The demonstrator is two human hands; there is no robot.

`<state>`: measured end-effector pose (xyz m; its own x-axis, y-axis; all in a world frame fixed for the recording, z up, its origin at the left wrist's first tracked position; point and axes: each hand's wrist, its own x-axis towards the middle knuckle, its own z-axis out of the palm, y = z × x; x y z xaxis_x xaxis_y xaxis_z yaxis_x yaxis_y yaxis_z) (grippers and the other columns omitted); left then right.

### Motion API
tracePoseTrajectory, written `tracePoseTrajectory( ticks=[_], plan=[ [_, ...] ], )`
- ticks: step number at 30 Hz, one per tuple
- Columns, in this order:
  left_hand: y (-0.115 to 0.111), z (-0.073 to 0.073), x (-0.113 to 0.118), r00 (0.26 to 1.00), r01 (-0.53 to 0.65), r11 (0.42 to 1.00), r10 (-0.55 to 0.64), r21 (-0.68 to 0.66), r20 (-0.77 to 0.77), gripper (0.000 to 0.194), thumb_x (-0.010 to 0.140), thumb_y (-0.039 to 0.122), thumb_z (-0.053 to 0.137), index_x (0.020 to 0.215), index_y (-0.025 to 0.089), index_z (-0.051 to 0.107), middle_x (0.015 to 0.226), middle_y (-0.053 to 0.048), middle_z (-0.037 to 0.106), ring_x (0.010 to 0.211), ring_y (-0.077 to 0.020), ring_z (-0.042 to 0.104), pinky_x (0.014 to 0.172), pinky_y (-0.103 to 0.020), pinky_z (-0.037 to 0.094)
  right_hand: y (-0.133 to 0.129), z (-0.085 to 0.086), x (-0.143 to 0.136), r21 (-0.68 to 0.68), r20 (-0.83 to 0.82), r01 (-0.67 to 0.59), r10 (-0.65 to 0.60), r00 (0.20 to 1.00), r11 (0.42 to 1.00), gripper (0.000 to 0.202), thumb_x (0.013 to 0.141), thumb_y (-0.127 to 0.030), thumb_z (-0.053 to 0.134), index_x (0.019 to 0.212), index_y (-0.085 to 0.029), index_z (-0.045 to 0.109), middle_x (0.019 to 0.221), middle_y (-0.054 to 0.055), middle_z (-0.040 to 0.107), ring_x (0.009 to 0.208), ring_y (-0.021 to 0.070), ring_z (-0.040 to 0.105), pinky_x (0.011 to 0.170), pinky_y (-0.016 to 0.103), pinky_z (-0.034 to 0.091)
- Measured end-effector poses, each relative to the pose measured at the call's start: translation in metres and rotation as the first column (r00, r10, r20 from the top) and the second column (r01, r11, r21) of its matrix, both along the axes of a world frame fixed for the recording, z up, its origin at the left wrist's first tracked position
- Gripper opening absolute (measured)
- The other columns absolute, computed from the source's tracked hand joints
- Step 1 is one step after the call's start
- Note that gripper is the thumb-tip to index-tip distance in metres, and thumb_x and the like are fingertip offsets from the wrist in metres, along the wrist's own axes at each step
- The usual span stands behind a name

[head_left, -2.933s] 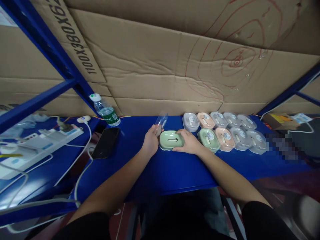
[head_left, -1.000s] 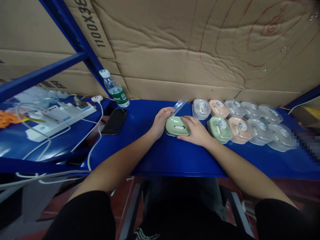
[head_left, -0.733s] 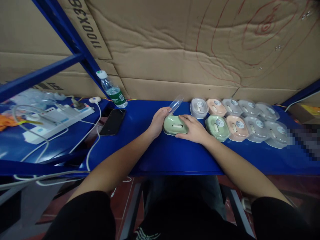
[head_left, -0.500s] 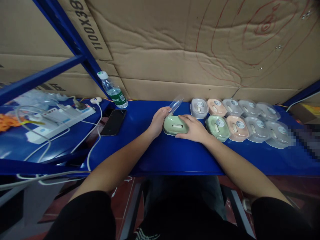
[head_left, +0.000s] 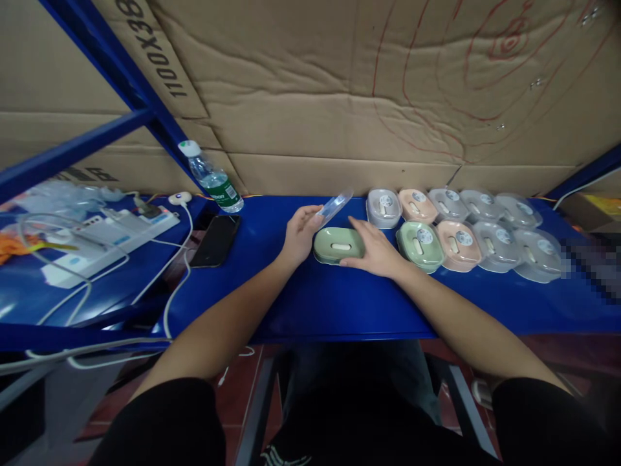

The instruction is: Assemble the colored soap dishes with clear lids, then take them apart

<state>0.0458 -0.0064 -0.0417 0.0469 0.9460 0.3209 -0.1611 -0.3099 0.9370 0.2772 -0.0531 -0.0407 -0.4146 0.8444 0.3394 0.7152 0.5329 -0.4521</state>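
Observation:
My left hand (head_left: 299,234) pinches a clear plastic lid (head_left: 336,208) by its near end. The lid is tilted up, raised behind the left part of a green soap dish (head_left: 325,243). That dish sits without a cover on the blue table and has a pale oblong piece (head_left: 341,246) at its centre. My right hand (head_left: 374,249) grips the dish at its right end, thumb on the near side and fingers on the far side. Just right of this hand stands another green soap dish (head_left: 421,247), covered by a clear lid with a round sticker.
Several lidded soap dishes in grey and peach (head_left: 460,246) stand in two rows at the right. On the left are a black phone (head_left: 216,241), a water bottle (head_left: 218,184), a power strip (head_left: 116,243) and white cables. A cardboard wall (head_left: 291,97) rises behind the blue table (head_left: 310,304).
My left hand has lifted slightly away from the green dish, and the lid has turned to show more of its face. The right hand stays at the dish. The whole view has shifted a little.

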Motion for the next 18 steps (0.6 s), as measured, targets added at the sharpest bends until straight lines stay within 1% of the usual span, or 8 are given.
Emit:
tracePoseTrajectory(
  ticks=[2,5,7,10,12,13,16,18],
  plan=[
    [0.000,0.004,-0.006,1.000,0.001,0.993,0.000,0.116,-0.013,0.056,0.083,0.075,0.072,0.099,0.022,0.077,0.118,-0.010,0.078,0.104,-0.0250,0.074,0.097,-0.041,0.057,-0.003,0.003,0.001,0.047,-0.109,0.072,-0.066,0.992,0.996,0.109,0.091,-0.076,0.063,0.171,-0.019,0.016,0.161,0.024,0.048,0.144,0.0433,0.053,0.117,0.064,0.046],
    [-0.002,0.006,-0.011,0.999,0.047,0.984,-0.051,0.169,0.018,0.072,0.082,0.092,0.057,0.082,0.021,0.074,0.102,-0.012,0.079,0.101,-0.0290,0.076,0.093,-0.045,0.059,-0.008,0.009,0.002,0.113,-0.241,0.160,-0.130,0.962,0.981,0.097,0.100,-0.068,0.052,0.172,-0.021,0.008,0.162,0.022,0.046,0.134,0.0390,0.062,0.113,0.060,0.051],
    [-0.006,0.007,-0.012,0.996,0.084,0.986,-0.087,0.141,0.015,0.080,0.073,0.100,0.054,0.077,0.021,0.070,0.087,-0.011,0.077,0.095,-0.0304,0.077,0.085,-0.044,0.060,-0.013,0.013,0.002,0.133,-0.272,0.172,-0.131,0.953,0.976,0.090,0.101,-0.067,0.050,0.171,-0.023,0.016,0.161,0.020,0.049,0.130,0.0378,0.064,0.112,0.059,0.053],
    [-0.014,0.009,-0.009,0.992,0.129,0.988,-0.129,0.084,-0.010,0.086,0.059,0.104,0.058,0.082,0.021,0.068,0.077,-0.008,0.073,0.074,-0.0260,0.076,0.066,-0.038,0.058,-0.019,0.018,0.001,0.112,-0.305,0.162,-0.121,0.945,0.980,0.073,0.100,-0.070,0.049,0.157,-0.025,0.047,0.140,0.016,0.069,0.117,0.0355,0.070,0.106,0.056,0.056],
    [-0.019,0.011,-0.007,0.991,0.136,0.989,-0.136,0.064,-0.008,0.084,0.059,0.099,0.067,0.097,0.023,0.068,0.075,-0.004,0.072,0.058,-0.0203,0.070,0.055,-0.033,0.053,-0.021,0.020,0.000,0.087,-0.351,0.165,-0.125,0.928,0.982,0.060,0.099,-0.073,0.051,0.132,-0.024,0.067,0.114,0.012,0.078,0.101,0.0317,0.073,0.096,0.051,0.059],
    [-0.020,0.013,-0.006,0.992,0.126,0.990,-0.126,0.057,-0.009,0.081,0.063,0.093,0.072,0.107,0.025,0.068,0.076,-0.002,0.073,0.052,-0.0176,0.066,0.051,-0.031,0.050,-0.022,0.021,-0.001,0.071,-0.375,0.177,-0.138,0.917,0.982,0.056,0.097,-0.074,0.052,0.116,-0.024,0.071,0.101,0.009,0.079,0.092,0.0291,0.073,0.089,0.047,0.059],
    [-0.020,0.016,-0.007,0.996,0.049,0.998,-0.045,0.049,-0.077,0.070,0.080,0.071,0.081,0.133,0.028,0.063,0.090,-0.001,0.077,0.047,-0.0116,0.060,0.048,-0.028,0.046,-0.022,0.023,-0.002,-0.017,-0.408,0.232,-0.219,0.886,0.973,0.055,0.094,-0.075,0.057,0.078,-0.023,0.065,0.073,0.004,0.070,0.069,0.0210,0.063,0.069,0.036,0.052],
    [-0.018,0.015,-0.008,0.985,0.002,0.999,0.007,0.052,-0.173,0.061,0.086,0.059,0.080,0.136,0.028,0.065,0.107,-0.004,0.079,0.048,-0.0090,0.058,0.049,-0.027,0.047,-0.020,0.023,-0.004,-0.110,-0.418,0.242,-0.266,0.869,0.964,0.059,0.093,-0.075,0.057,0.064,-0.023,0.055,0.062,0.001,0.061,0.061,0.0172,0.055,0.061,0.032,0.044]
  ],
)
